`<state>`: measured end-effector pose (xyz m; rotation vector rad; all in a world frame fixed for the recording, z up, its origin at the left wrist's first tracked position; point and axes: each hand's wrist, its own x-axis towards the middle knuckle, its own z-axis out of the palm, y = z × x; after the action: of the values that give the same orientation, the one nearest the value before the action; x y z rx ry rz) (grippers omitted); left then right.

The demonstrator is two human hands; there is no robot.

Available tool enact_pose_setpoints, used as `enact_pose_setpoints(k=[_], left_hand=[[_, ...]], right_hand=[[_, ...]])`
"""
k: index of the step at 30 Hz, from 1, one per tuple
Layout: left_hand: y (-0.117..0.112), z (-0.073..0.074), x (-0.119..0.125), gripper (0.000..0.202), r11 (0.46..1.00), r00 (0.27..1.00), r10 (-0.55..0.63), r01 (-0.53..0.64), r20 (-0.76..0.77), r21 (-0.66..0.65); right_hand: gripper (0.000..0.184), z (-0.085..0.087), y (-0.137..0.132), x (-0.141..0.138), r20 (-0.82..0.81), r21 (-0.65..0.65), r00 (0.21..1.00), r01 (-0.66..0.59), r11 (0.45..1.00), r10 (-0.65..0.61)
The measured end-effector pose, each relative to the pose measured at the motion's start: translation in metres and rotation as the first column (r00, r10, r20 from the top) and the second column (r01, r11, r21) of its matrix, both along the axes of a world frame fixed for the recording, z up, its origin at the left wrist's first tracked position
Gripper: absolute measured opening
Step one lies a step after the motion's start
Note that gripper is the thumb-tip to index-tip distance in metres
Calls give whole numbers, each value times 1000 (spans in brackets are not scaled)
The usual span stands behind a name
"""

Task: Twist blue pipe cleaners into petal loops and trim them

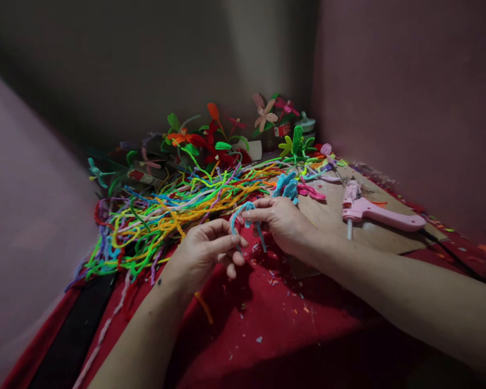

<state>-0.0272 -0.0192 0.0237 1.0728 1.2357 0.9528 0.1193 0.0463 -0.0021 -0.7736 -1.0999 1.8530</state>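
Note:
A light blue pipe cleaner, bent into an arch, is held between my two hands above the red cloth. My left hand pinches its lower left part between thumb and fingertips. At the top of the bend, my right hand grips it with thumb and forefinger, and one end hangs down below those fingers. Just beyond my right hand lie bent blue pipe-cleaner pieces and a pink piece.
A large heap of coloured pipe cleaners spreads behind my left hand. Pipe-cleaner flowers stand along the back. A pink glue gun with a cord sits on a brown board at right. Fibre scraps dot the red cloth.

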Motion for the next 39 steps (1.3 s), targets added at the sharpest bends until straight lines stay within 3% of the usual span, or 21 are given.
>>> enact_pose_setpoints(k=[5, 8, 20, 28, 35, 39], left_hand=[[-2, 7, 5, 16, 937, 965, 235, -257, 117, 235], [-4, 7, 10, 14, 893, 944, 282, -323, 171, 314], [-4, -6, 11, 5, 898, 987, 150, -163, 65, 409], [-6, -8, 10, 1, 861, 969, 167, -54, -181, 506], [-3, -13, 10, 7, 820, 894, 253, 4, -369, 573], [0, -14, 9, 5, 897, 923, 178, -10, -340, 441]], right_hand=[[5, -2, -2, -1, -29, 48, 1000, -4, 999, 5], [8, -4, -3, -3, -20, 40, 1000, -12, 999, 13], [20, -2, -9, -4, -124, -49, 990, -68, 996, 61], [16, 0, -7, -5, -138, -63, 988, -74, 995, 64], [4, 1, -8, -5, -91, -101, 995, -58, 993, 49], [7, 1, -8, -4, -69, -125, 996, -57, 991, 49]])
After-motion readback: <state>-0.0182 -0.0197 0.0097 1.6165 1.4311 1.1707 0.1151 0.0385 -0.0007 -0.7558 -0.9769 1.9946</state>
